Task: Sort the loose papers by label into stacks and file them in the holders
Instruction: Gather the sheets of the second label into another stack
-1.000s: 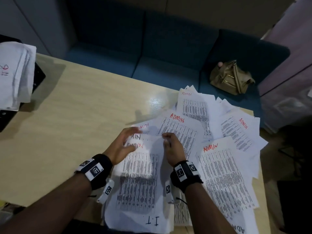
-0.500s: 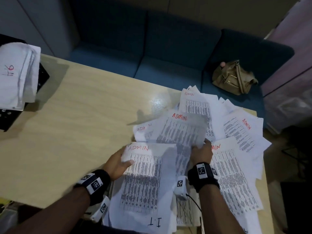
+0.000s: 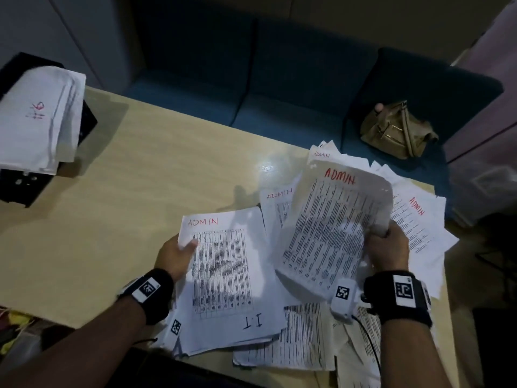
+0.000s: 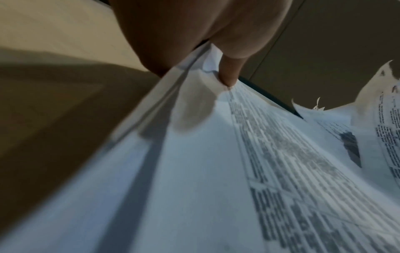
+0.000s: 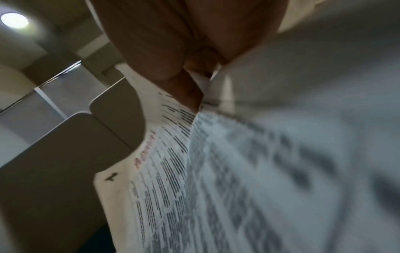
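Note:
My left hand (image 3: pixel 179 250) grips the left edge of a stack of printed sheets (image 3: pixel 223 273) marked ADMIN in red and I.T in black, thumb on top; the left wrist view shows the thumb (image 4: pixel 227 71) pressed on the stack (image 4: pixel 216 171). My right hand (image 3: pixel 387 247) pinches the right edge of a lifted, curled ADMIN sheet (image 3: pixel 333 231) above the pile. In the right wrist view the fingers (image 5: pixel 164 56) clamp that sheet (image 5: pixel 238 171). More ADMIN papers (image 3: pixel 416 219) lie fanned out at the table's right end.
A black file holder (image 3: pixel 25 189) with white papers (image 3: pixel 39 119) in it stands at the table's far left. The wooden table (image 3: pixel 126 205) is bare between it and the pile. Behind is a blue sofa (image 3: pixel 279 79) with a tan bag (image 3: pixel 397 133).
My right hand has pulled one ADMIN sheet off the stack and raised it to the right. My left hand slid down to the stack's left edge and holds it.

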Available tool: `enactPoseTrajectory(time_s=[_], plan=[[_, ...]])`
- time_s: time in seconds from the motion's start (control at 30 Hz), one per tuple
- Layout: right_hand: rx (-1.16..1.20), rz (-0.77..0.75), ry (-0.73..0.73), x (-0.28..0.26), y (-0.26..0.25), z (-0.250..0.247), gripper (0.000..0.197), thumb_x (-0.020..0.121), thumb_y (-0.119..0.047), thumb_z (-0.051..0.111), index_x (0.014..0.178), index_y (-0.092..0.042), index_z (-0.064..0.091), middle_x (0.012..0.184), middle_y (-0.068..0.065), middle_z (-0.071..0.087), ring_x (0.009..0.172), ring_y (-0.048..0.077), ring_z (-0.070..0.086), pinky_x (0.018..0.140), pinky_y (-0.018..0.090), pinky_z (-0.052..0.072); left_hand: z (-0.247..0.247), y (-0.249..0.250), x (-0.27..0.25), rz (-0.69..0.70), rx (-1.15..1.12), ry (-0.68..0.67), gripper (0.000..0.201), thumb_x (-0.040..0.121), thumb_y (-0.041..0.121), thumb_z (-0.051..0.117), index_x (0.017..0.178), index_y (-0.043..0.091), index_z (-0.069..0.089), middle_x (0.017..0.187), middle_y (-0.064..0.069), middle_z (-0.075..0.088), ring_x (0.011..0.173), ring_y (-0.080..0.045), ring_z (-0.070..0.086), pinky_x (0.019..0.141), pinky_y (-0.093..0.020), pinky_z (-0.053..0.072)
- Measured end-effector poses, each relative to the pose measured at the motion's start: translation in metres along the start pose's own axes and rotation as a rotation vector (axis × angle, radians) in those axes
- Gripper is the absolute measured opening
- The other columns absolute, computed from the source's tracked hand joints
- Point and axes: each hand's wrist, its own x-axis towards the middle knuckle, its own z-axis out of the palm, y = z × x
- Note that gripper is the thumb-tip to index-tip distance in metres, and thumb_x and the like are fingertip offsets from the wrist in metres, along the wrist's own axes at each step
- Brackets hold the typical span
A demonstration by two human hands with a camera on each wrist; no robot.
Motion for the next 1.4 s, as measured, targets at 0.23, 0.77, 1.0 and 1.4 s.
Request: enactPoseTrajectory(time_s=[0.23,0.77,1.0,1.4], plan=[[-0.119,0.117,-0.405,-0.022,0.003,0.042,0.054,0.088,-0.012,0.058,0.136,-0.003,0.036,0.124,0.021,0.058,0.1,0.032,0.059,0.077,0.03,0.043,0.005,0.004,-0.006,-0.017,-0.032,0.011,0.042,0.099,0.03,0.046,0.138,0.014,0.047,0.127,-0.012,0.059,0.103,-0.028,0.054,0.089,-0.038,0.042],[0.675,-0.158,0.026,-0.038,-0.063,-0.056,0.038,0.065,-0.025,0.086,0.092,-0.004,0.07,0.067,-0.015,0.072,0.061,0.001,0.068,0.051,0.015,0.05,0.002,0.027,0.002,-0.058,-0.297,0.037,0.043,0.098,0.023,0.047,0.14,0.014,0.042,0.116,-0.001,0.057,0.106,-0.026,0.053,0.097,-0.043,0.041],[0.368,0.165,-0.317,-0.074,-0.017,0.05,0.021,0.067,-0.014,0.084,0.075,-0.014,0.065,0.06,-0.006,0.07,0.051,0.005,0.063,0.041,0.015,0.047,0.024,0.033,0.006,0.072,-0.002,-0.056,0.044,0.099,0.037,0.045,0.129,0.007,0.055,0.127,-0.015,0.061,0.113,-0.03,0.058,0.096,-0.036,0.043],[0.348,-0.035,-0.397,-0.088,-0.016,0.088,0.042,0.073,-0.013,0.079,0.106,-0.018,0.055,0.102,-0.009,0.059,0.092,0.007,0.061,0.077,0.018,0.054,0.023,0.036,-0.01,0.029,-0.16,-0.193,0.038,0.083,0.01,0.071,0.117,0.013,0.055,0.104,-0.005,0.064,0.096,-0.025,0.06,0.084,-0.033,0.045]])
